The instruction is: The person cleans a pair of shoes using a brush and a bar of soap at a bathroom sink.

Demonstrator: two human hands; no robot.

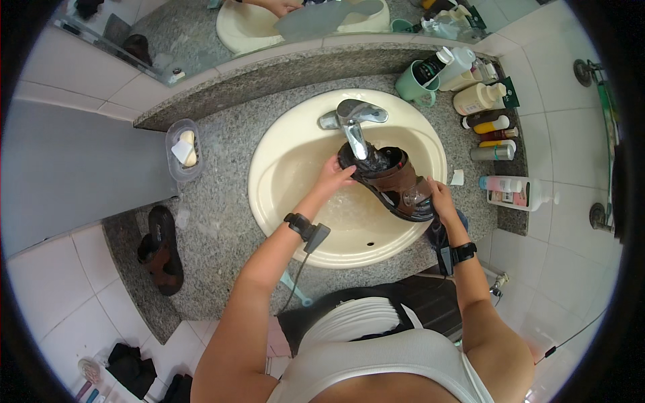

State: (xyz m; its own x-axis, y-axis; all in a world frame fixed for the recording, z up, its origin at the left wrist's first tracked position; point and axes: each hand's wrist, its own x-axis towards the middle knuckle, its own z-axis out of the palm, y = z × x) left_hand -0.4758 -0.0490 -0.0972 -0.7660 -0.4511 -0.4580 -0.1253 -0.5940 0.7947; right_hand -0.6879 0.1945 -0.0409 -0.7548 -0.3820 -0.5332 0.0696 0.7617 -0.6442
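Observation:
A brown leather sandal [396,183] with a dark sole is held tilted over the cream oval sink [269,201]. One end of it lies under the chrome faucet [356,127], and its surface there looks wet. My left hand [334,174] grips the end near the spout, thumb on top. The other end is in my right hand [441,200], close to the sink's right rim; some of those fingers are hidden. A matching brown sandal [161,252] rests on the granite counter at the far left.
A clear soap dish [183,151] with soap bars sits left of the sink. On the right stand a green mug [415,86], several bottles [478,99] and a white jug [517,196]. A light-blue handled tool [297,290] lies at the front edge. The mirror [302,27] runs along the back.

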